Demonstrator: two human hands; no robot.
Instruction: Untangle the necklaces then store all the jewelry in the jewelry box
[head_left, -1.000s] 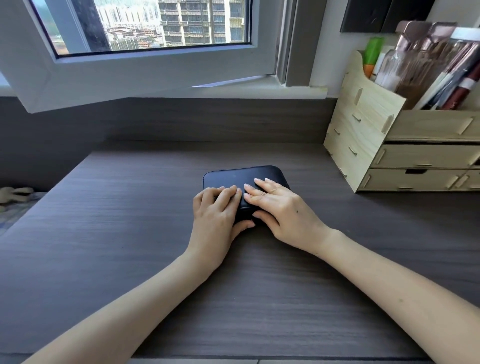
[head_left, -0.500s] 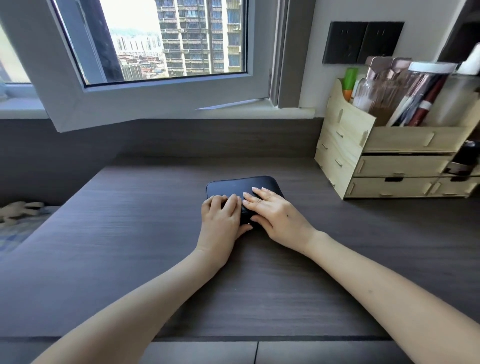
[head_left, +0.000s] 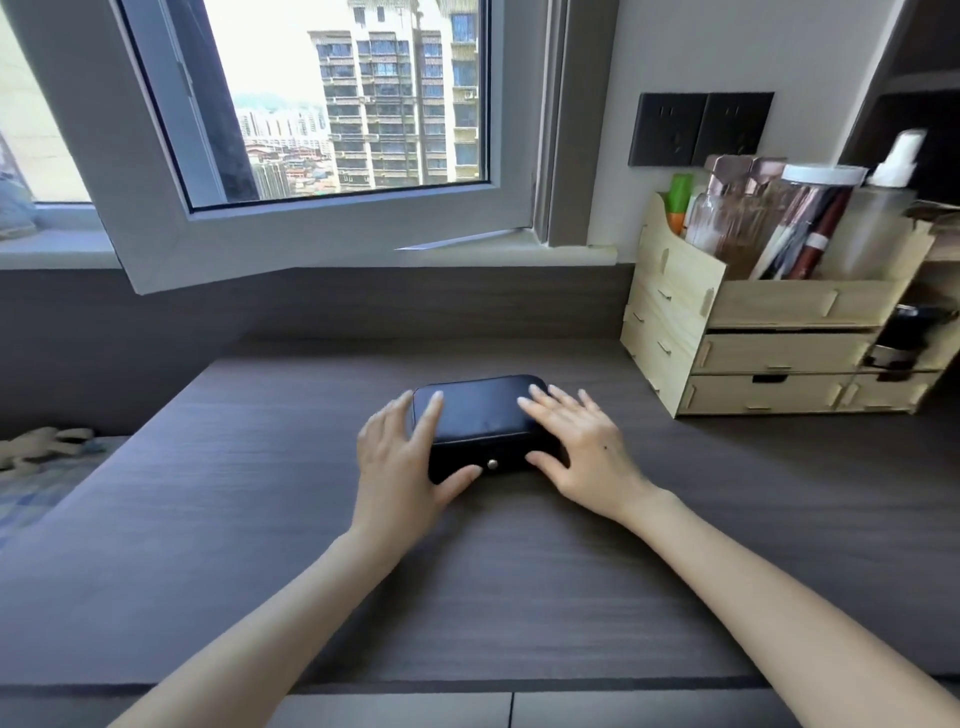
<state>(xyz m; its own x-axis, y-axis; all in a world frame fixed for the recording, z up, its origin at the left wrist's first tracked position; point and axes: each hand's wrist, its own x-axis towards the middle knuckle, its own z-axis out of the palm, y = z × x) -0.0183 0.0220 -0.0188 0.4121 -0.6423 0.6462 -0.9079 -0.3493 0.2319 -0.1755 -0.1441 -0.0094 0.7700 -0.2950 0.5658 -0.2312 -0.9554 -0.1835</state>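
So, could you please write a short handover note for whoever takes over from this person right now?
Left hand: open, fingers on the left edge of the jewelry box, thumb at its front beside the snap button.
Right hand: open, resting on the box's right side.
Box: lid closed, standing on the desk.
Done: no loose necklaces or other jewelry show on the desk; the contents are hidden.
Left: probably nothing, unless a check inside is wanted.

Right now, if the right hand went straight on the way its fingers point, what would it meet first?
The jewelry box: fingers of the right hand point across its lid from its right edge, seemingly touching it.
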